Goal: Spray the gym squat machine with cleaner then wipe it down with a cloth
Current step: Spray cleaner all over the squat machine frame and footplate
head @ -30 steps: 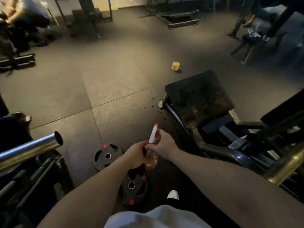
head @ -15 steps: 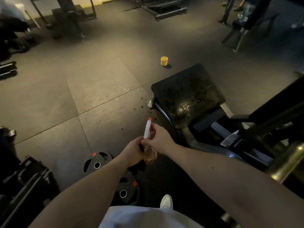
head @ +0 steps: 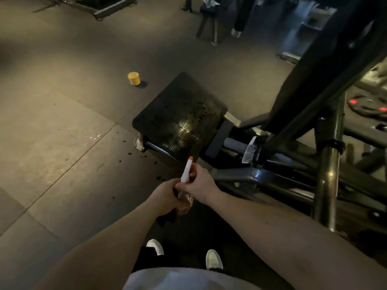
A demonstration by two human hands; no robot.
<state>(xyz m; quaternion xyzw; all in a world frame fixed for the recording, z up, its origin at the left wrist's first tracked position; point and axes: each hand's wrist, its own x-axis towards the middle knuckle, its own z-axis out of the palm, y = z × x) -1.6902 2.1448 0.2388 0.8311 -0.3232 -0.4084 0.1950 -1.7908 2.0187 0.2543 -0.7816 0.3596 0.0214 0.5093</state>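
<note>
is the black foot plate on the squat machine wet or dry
Wet, by the look of it: the foot plate glistens in streaks toward its near edge, and dark drops speckle the floor beside it.

The left hand point(head: 165, 195) grips the body of a clear plastic spray bottle point(head: 184, 203). The right hand point(head: 199, 185) curls round its neck, below the white, orange-tipped nozzle point(head: 186, 171). Just beyond lies the squat machine's black textured footplate point(head: 178, 114), glistening wet. A small yellow cup point(head: 134, 78) stands on the grey rubber floor point(head: 62, 143).
</note>
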